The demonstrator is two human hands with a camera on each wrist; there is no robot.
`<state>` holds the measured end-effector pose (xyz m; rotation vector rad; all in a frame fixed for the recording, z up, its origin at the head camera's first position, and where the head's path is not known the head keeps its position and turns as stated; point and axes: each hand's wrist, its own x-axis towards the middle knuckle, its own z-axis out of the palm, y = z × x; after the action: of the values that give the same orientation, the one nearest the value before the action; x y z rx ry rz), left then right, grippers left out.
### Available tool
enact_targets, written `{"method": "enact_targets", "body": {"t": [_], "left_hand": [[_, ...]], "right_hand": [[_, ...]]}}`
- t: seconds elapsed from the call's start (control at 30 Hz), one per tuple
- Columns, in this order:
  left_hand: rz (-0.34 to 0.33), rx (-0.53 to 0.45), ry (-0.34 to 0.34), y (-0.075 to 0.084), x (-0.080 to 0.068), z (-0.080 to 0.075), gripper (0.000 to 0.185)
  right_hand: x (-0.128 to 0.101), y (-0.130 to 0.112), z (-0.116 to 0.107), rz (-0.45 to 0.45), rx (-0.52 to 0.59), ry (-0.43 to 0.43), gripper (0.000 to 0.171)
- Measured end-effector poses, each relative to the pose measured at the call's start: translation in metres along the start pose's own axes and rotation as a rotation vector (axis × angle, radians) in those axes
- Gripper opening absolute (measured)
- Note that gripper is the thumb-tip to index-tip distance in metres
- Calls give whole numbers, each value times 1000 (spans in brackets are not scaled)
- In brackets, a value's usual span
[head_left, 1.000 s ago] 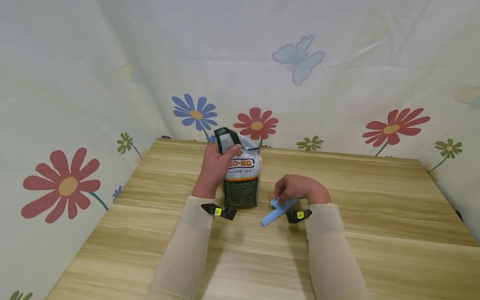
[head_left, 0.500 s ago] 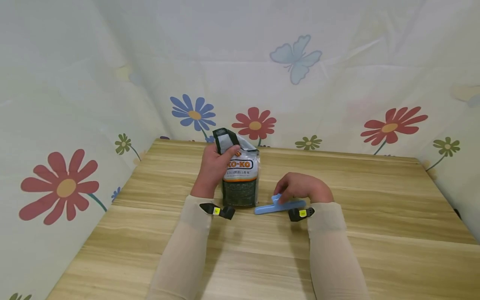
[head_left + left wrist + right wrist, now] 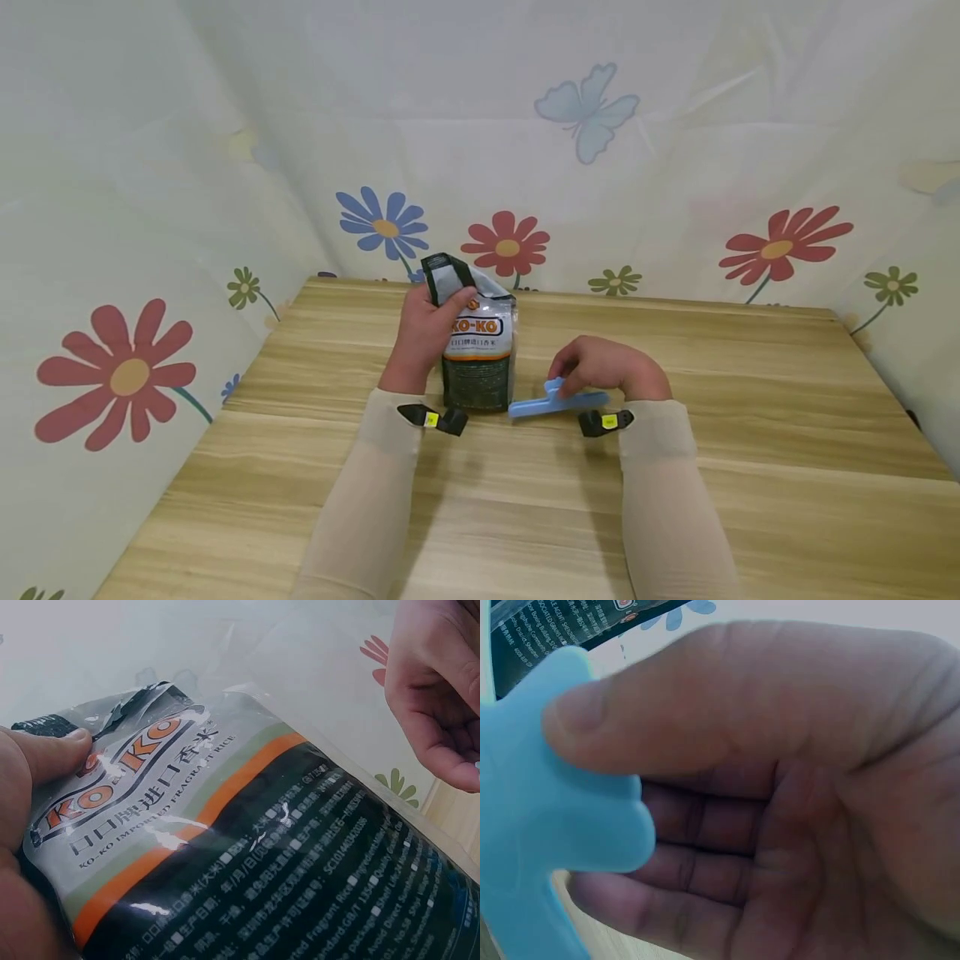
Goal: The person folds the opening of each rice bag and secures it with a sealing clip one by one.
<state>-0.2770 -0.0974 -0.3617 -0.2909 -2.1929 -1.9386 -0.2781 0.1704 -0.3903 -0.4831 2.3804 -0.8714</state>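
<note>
A green, white and orange rice bag (image 3: pixel 478 346) marked KO-KO stands upright on the wooden table (image 3: pixel 750 417). My left hand (image 3: pixel 423 333) grips its upper left side, thumb on the front (image 3: pixel 45 754). The bag (image 3: pixel 255 847) fills the left wrist view. My right hand (image 3: pixel 607 367) holds a light blue plastic bag clip (image 3: pixel 555 402) just above the table, right of the bag. In the right wrist view my thumb presses on the clip (image 3: pixel 547 825), which lies against my curled fingers (image 3: pixel 727 855).
Flower and butterfly patterned cloth walls (image 3: pixel 592 117) close in the table at the back and both sides. Black wrist cameras (image 3: pixel 438 419) sit on both beige sleeves.
My right hand has lifted the blue clip and turned it from slanted to nearly level, moving slightly up and away. The left hand and bag stay put.
</note>
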Motion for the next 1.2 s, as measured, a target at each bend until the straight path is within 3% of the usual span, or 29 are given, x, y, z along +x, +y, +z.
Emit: {"method": "enact_targets", "body": {"t": [0.37, 0.63, 0.87, 1.2], "left_hand": [[-24, -32, 6, 0, -1, 0, 30], [-20, -26, 7, 2, -3, 1, 29], [-26, -20, 12, 3, -3, 1, 29], [-19, -26, 10, 1, -2, 0, 30]], "right_hand": [[-3, -3, -1, -55, 58, -10, 33], [-6, -4, 0, -58, 150, -34, 28], [-9, -7, -2, -65, 121, -21, 33], [-15, -9, -8, -185, 92, 42, 27]]}}
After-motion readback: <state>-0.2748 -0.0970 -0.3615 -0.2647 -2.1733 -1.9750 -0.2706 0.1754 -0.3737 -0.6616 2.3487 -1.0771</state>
